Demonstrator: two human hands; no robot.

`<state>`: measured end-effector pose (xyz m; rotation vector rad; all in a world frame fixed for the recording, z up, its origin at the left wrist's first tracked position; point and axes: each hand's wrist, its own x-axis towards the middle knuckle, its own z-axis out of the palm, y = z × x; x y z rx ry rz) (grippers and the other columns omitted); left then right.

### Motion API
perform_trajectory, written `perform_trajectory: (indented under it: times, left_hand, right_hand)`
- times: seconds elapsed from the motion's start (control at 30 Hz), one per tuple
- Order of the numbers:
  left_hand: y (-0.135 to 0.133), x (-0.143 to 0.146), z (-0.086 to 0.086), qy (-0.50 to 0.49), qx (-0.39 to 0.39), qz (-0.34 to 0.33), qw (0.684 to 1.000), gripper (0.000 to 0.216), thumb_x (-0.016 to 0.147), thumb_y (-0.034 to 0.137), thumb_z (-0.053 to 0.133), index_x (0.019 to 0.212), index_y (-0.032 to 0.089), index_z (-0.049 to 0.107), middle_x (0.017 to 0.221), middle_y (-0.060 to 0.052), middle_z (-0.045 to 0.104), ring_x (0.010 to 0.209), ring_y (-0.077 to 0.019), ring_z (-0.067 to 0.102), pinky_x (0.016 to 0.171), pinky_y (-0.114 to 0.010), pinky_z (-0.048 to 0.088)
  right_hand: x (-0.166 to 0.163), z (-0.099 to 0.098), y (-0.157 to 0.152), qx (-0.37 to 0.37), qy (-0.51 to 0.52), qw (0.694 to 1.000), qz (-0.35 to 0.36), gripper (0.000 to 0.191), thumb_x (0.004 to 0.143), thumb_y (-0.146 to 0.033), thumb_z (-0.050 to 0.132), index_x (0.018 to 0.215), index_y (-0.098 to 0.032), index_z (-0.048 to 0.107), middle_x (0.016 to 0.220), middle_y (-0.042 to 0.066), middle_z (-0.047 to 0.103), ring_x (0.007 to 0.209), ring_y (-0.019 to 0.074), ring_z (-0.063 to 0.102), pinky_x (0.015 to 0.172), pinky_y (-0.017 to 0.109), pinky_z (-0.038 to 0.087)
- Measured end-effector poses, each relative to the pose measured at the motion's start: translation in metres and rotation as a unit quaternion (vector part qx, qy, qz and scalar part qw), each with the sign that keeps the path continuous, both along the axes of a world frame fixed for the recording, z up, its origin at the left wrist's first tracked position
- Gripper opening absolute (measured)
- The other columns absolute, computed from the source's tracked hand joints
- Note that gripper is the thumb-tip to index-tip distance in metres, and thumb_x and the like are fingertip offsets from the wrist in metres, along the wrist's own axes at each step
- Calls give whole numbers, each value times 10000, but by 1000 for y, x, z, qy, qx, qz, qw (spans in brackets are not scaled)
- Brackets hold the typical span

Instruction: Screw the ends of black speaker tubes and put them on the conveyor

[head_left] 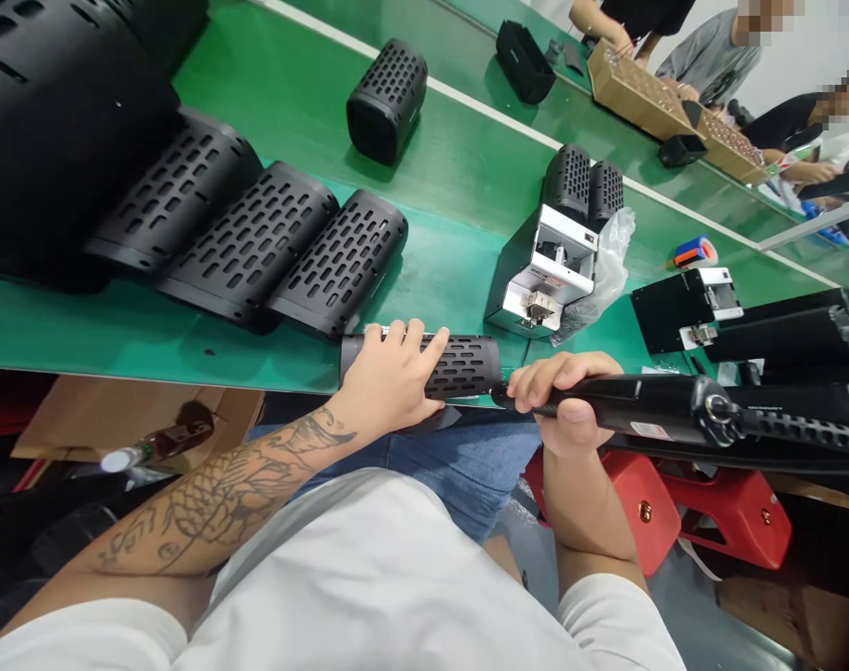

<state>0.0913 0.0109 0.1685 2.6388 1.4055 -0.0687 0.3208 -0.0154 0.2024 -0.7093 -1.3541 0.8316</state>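
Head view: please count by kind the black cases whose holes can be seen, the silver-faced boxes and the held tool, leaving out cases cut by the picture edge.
Black holed cases: 7
Silver-faced boxes: 2
Held tool: 1
Total: 10

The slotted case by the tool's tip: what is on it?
The left hand lies across the case; its right part shows, but the surface beneath the hand is hidden.

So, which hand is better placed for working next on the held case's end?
Probably the right hand: it grips the driver, whose tip is at one end of the case. The left hand is busy holding the case.
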Motion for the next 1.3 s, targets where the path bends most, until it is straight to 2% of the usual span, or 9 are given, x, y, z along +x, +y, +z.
perform_trajectory:
  times: [0.27,0.5,0.67,0.77,0.83,0.9,1.0,1.13,1.3]
  left_hand:
    - [-2,1,-3,-4,9,-2,1000,1066,962,636,921,1787,81,535,1461,-318,690,1278,-510,662,1069,-584,437]
    - [-2,2,-3,-2,9,-4,1000,1072,968,631,906,1801,81,516,1472,-324,686,1288,-513,656,1081,-600,447]
    - [1,2,-3,-9,4,-7,1000,1038,985,623,872,1805,90,522,1461,-321,702,1276,-510,668,1076,-603,472]
    - [2,4,-4,-16,8,-10,1000,1012,984,617,863,1792,99,541,1453,-315,720,1269,-509,668,1079,-608,475]
    - [3,7,-5,-17,8,-15,1000,1019,990,620,857,1795,85,536,1442,-314,729,1266,-510,666,1081,-612,473]
    - [3,11,-5,-16,6,-18,1000,1030,1004,616,852,1804,59,520,1445,-320,730,1282,-512,662,1086,-607,467]
    - [5,11,-1,-15,-6,-22,1000,1067,1020,643,851,1829,51,487,1484,-319,718,1319,-507,659,1096,-582,459]
    - [12,-5,4,-24,-22,-52,998,1133,975,639,919,1885,168,434,1638,-285,664,1352,-468,675,1091,-522,467]
    - [18,-26,2,-23,-36,-53,998,1094,955,635,917,1869,240,464,1626,-234,696,1323,-423,715,1069,-486,487]
  right_hand:
    - [-1,-3,7,-8,4,997,82,356,963,-477,937,864,-291,651,563,-84,636,379,139,572,471,298,565]
    - [-4,-3,1,-23,-9,995,94,367,939,-487,963,851,-286,669,565,-88,649,396,125,591,499,278,575]
    - [9,3,7,-4,-5,999,35,365,958,-562,928,898,-284,700,563,-88,642,374,134,565,479,303,582]
    - [32,8,42,33,22,993,-113,353,990,-611,879,976,-303,706,580,-102,602,383,145,542,464,321,557]
    - [47,6,74,65,24,969,-237,396,964,-637,902,1000,-309,682,600,-108,588,411,152,546,478,333,552]
    - [59,0,104,82,17,949,-304,426,950,-636,918,969,-300,657,606,-103,590,428,157,556,478,338,536]
    - [68,-16,129,66,13,950,-305,428,966,-615,901,893,-288,635,589,-95,590,424,159,547,473,350,527]
    - [68,-26,127,47,2,958,-282,455,955,-628,906,857,-283,627,604,-98,599,437,152,552,478,357,548]
    - [54,-5,96,20,20,960,-278,447,911,-632,940,943,-271,679,594,-112,603,431,144,575,503,333,568]
